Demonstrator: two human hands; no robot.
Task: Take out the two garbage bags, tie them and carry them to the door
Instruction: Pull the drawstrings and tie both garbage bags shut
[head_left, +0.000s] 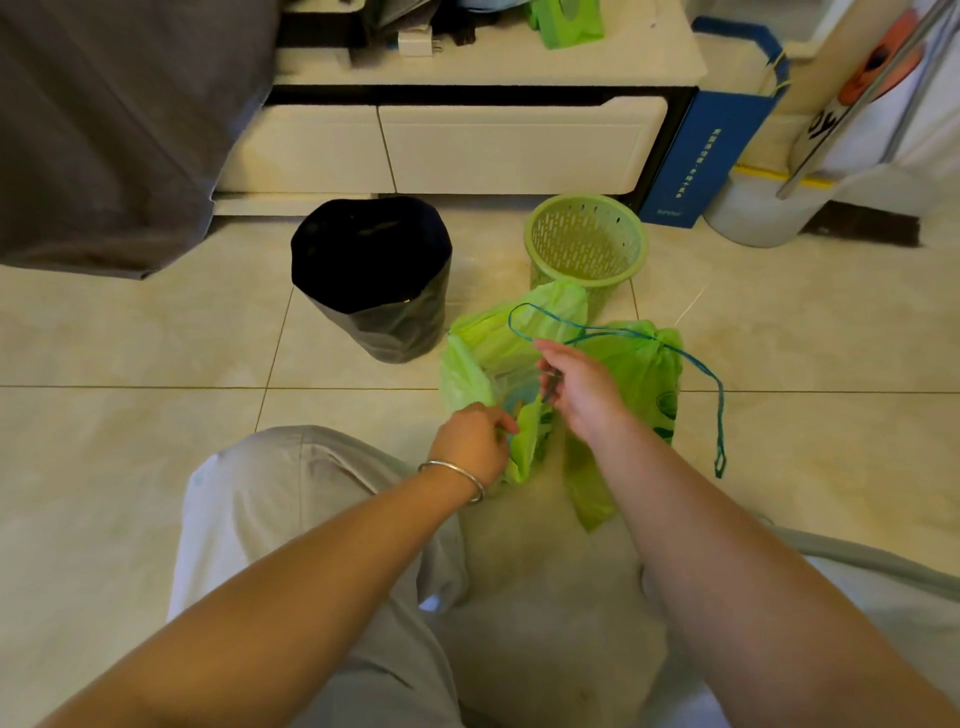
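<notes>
A green garbage bag stands open on the tiled floor in front of my knees. Beside it on the right is a second green bag, cinched at the top, with a blue drawstring looping down its right side. My left hand pinches the near rim of the open bag. My right hand holds that bag's blue drawstring, which arcs up over the bag. The green perforated bin stands bare behind the bags. A bin lined with a black bag stands to the left.
A white low cabinet with drawers runs along the back. A grey cloth hangs at the left. A blue box, a white bucket and a metal pole crowd the right back corner. My knees fill the foreground.
</notes>
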